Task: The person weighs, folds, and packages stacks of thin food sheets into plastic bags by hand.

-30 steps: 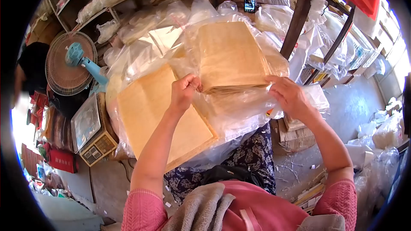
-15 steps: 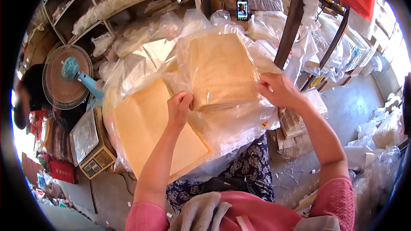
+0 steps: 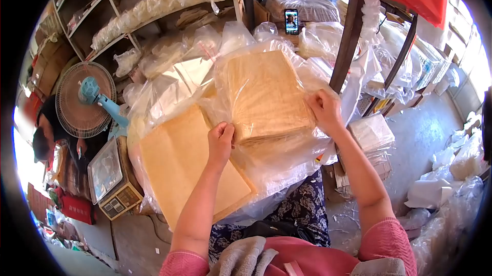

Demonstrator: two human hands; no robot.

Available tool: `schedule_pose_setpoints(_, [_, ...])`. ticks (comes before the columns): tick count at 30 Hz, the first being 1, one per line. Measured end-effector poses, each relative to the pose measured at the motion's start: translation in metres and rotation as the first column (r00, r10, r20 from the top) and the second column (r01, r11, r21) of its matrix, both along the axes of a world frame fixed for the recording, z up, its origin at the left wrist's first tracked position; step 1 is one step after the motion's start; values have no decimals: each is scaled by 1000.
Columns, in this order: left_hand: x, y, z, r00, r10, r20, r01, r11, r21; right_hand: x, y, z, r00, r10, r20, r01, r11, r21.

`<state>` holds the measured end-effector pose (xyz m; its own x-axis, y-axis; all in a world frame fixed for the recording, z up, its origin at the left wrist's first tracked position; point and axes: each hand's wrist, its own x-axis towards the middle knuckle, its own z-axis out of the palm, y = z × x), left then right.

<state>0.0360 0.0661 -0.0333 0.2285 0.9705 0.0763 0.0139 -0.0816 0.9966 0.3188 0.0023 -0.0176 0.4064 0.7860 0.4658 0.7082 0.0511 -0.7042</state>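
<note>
A stack of tan paper sheets [image 3: 269, 91] lies inside a clear plastic bag [image 3: 287, 155] on the pile before me. My left hand [image 3: 221, 140] is closed in a pinch on the bag's edge at the stack's lower left corner. At the right side of the stack, my right hand [image 3: 323, 109] is closed on the bag's edge too. A second tan stack [image 3: 189, 163], outside this bag, lies to the left, under and beside my left forearm.
A blue fan [image 3: 89, 91] and a scale [image 3: 120, 178] stand at left, with another person [image 3: 48, 127] behind. A lit phone [image 3: 291, 22] stands at the back. Dark posts [image 3: 348, 45] rise at right, near bundled papers [image 3: 371, 135]. Shelves [image 3: 110, 7] hold plastic bags.
The clear plastic now reaches over the stack's near edge. My right hand has moved up along the stack's right side. The person at left has leaned lower.
</note>
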Motion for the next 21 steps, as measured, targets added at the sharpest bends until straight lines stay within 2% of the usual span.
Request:
schedule_pose_setpoints(3, [-1, 1, 0, 999, -26, 19, 26, 1000, -7, -7, 7, -10, 976, -193, 102, 195, 981, -3])
schedule_pose_setpoints(6, [-5, -3, 2, 998, -52, 19, 53, 997, -59, -12, -2, -10, 985, -167, -36, 167, 986, 16])
schedule_pose_setpoints(8, [-14, -17, 1, 994, -99, 41, 103, 986, -130, -24, -29, 2, 977, -141, -161, 133, 989, -58])
schedule_pose_setpoints(11, [-30, -24, -17, 949, -154, 276, 215, 955, -204, -37, -43, -11, 943, -138, -302, 114, 989, -96])
schedule_pose_setpoints(12, [-30, -25, -20, 948, -141, 286, 213, 948, -237, -38, -43, -20, 930, -144, -340, 116, 988, -100])
schedule_pose_setpoints(15, [-27, -26, -16, 965, -109, 240, 170, 953, -252, -27, -19, -59, 768, -90, -634, 56, 996, -74])
schedule_pose_setpoints(16, [-29, -24, -16, 963, -105, 249, 170, 952, -253, -28, -16, -63, 810, -71, -582, 72, 997, -21])
schedule_pose_setpoints(19, [-27, -27, -18, 968, -53, 245, 129, 943, -308, -30, -24, -59, 820, -46, -570, 16, 998, -59])
schedule_pose_setpoints(21, [-17, -32, -15, 980, 41, 195, 39, 920, -389, -28, -36, -44, 974, -101, -204, 77, 989, -124])
